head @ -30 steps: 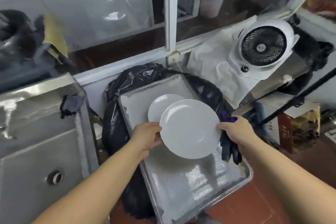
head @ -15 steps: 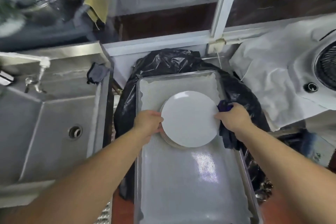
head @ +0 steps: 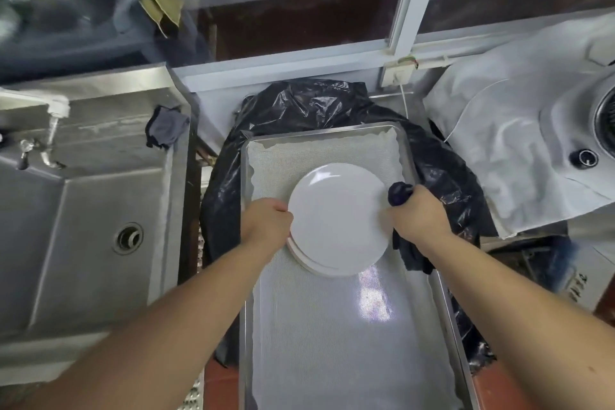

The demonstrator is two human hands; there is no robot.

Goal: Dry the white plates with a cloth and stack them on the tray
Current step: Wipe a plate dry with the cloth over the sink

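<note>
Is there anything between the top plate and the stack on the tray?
Nothing visible. The top plate sits over the lower plate on the tray; the dark cloth hangs off to its right.

Even, moderately bright light; white glare patch on the tray (head: 374,304) liner, probably overhead source. Top-left corner blurred, wide-angle bending at edges, centre sharp.

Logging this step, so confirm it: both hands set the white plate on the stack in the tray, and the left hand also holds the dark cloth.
Not quite. In the head view the dark cloth is in the right hand, not the left hand. Both hands do set the white plate on the stack in the tray.
</note>
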